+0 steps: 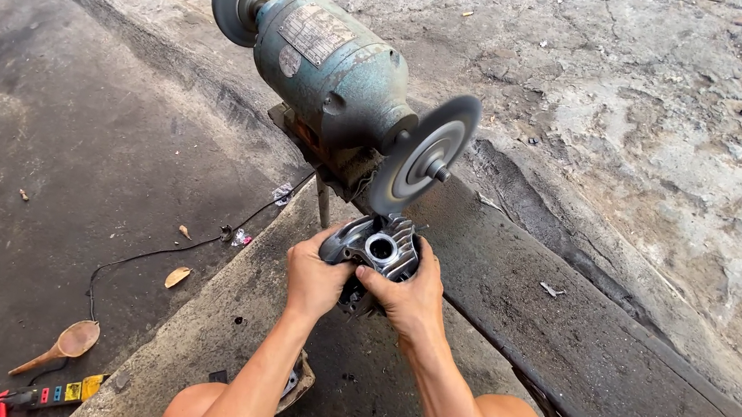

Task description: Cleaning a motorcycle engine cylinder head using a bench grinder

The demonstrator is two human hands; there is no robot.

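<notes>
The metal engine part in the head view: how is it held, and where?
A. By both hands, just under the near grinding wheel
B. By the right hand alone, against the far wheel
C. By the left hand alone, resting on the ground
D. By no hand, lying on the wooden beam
A: the left hand and the right hand both grip the metal engine part, right below the near grinding wheel of the bench grinder.
</notes>
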